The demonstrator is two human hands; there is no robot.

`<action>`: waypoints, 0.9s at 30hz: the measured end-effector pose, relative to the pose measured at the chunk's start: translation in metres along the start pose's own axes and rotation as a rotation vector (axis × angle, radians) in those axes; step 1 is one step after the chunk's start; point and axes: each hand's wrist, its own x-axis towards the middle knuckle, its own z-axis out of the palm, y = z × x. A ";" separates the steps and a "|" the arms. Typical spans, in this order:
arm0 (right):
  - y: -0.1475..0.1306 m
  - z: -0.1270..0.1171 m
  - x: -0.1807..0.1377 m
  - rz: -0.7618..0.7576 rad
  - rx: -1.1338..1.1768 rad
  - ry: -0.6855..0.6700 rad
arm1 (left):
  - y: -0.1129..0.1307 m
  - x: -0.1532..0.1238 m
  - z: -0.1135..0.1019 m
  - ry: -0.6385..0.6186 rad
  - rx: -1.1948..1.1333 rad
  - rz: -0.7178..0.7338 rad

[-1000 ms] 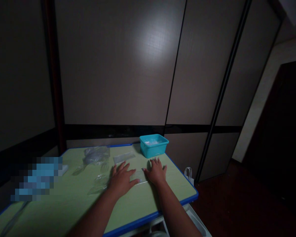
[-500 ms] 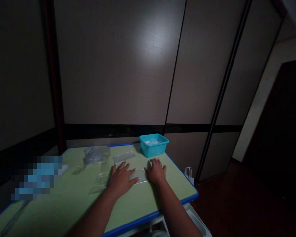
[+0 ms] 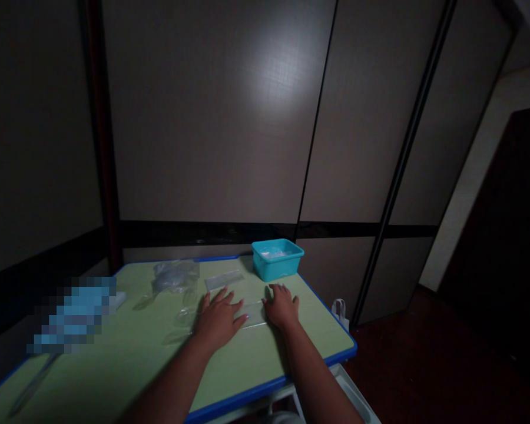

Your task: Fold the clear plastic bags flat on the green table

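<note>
Right of centre on the tabletop (image 3: 309, 338), a clear plastic sleeve (image 3: 255, 316) lies flat between two hands. Left hand (image 3: 219, 318): palm down, fingers spread wide, over the sleeve's left part. Right hand (image 3: 282, 307): palm down, fingers loosely fanned, at its right end; neither is closed on anything. Judged: weight at both ends keeps thin film from curling. Loose clear plastic (image 3: 185, 318) shows left of the left hand; cannot tell whether it joins the sleeve. Farther back, a second flat sleeve (image 3: 224, 280) and a turquoise basket (image 3: 277, 271), presumably set there to leave working room.
</note>
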 end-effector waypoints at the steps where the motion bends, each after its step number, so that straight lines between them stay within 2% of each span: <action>1: 0.000 0.000 0.000 0.001 -0.004 -0.006 | 0.000 0.000 0.000 -0.001 0.000 0.001; 15: 0.002 0.002 0.002 -0.017 0.007 0.004 | 0.001 0.001 0.000 -0.042 0.014 -0.021; 22: -0.002 -0.001 0.001 -0.028 -0.045 -0.061 | 0.001 0.000 -0.001 -0.034 0.034 -0.017; 27: -0.001 0.001 0.002 0.002 -0.068 -0.035 | 0.002 0.000 0.001 -0.038 0.035 -0.027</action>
